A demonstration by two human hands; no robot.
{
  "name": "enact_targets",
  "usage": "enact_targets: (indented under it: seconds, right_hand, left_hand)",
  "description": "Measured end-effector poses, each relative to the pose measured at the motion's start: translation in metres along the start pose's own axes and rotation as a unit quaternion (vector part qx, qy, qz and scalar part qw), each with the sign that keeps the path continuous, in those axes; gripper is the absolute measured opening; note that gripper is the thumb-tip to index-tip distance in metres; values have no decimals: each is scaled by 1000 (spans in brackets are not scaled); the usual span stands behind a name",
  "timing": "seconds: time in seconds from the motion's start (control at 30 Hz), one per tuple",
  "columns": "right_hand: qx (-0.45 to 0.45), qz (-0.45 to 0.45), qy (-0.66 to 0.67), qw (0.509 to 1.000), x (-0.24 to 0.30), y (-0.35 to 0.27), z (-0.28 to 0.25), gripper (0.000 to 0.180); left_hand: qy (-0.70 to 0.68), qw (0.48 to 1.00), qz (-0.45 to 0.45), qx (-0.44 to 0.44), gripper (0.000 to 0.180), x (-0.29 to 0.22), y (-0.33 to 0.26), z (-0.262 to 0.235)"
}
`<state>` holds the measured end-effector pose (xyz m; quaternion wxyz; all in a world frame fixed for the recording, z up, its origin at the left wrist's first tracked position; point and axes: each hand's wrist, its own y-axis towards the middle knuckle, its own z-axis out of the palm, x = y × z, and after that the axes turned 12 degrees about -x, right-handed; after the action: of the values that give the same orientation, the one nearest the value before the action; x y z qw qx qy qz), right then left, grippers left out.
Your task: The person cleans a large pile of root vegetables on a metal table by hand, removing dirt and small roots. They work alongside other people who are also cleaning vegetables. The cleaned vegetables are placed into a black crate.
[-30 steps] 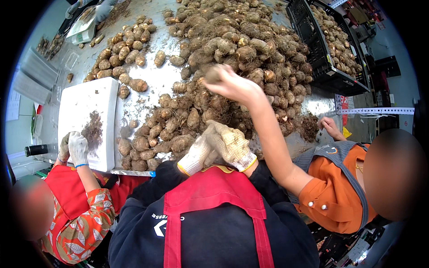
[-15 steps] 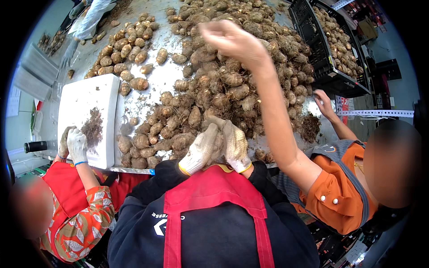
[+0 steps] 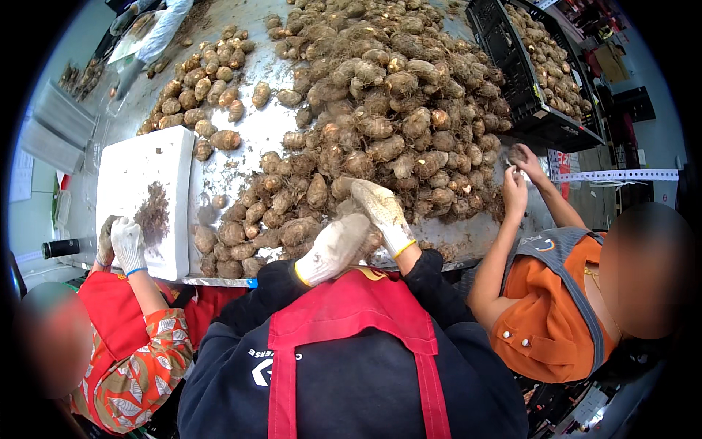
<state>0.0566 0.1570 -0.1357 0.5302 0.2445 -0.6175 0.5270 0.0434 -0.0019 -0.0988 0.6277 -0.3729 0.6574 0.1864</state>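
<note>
A big heap of brown, soil-covered taro roots (image 3: 380, 124) covers the metal table (image 3: 267, 128). Both my hands wear dirty white gloves with yellow cuffs and meet at the heap's near edge. My left hand (image 3: 333, 249) is curled into a fist around a taro root (image 3: 373, 243), which is mostly hidden. My right hand (image 3: 380, 212) lies over the same root from above, fingers stretched toward the heap.
A person on my left, in white gloves (image 3: 126, 245), works at a white cutting board (image 3: 131, 172) with a pile of brown scraps. A person on my right in orange holds both hands (image 3: 518, 175) at the heap's right edge. A black crate (image 3: 523, 95) of roots stands at the far right.
The person on my right has pulled the arm back from over the heap to its right edge. My hands stayed together at the near edge, shifting slightly.
</note>
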Motion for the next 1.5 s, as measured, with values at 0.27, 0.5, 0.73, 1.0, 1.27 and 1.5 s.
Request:
enact_targets:
  seconds: [0.27,0.5,0.73,1.0,1.27,1.5]
  right_hand:
    - [-52,-96,-7,994,42,-25,1,47]
    - [-48,-221,-26,974,78,-56,14,41]
    - [10,-100,-22,995,66,-55,23,45]
    - [53,-42,58,996,57,-32,27,51]
    - [61,25,10,998,25,-1,18,35]
    - [-48,-25,132,990,22,-4,2,31]
  left_hand:
    - [-443,876,-193,2,60,-39,3,-15]
    - [-434,876,-198,-66,53,-42,10,-7]
    - [-269,957,-52,-95,45,28,8,14]
    - [-491,843,-179,-128,42,11,4,23]
    - [201,977,-4,-69,23,-10,1,11]
    - [-360,931,-38,-49,41,-14,4,-3]
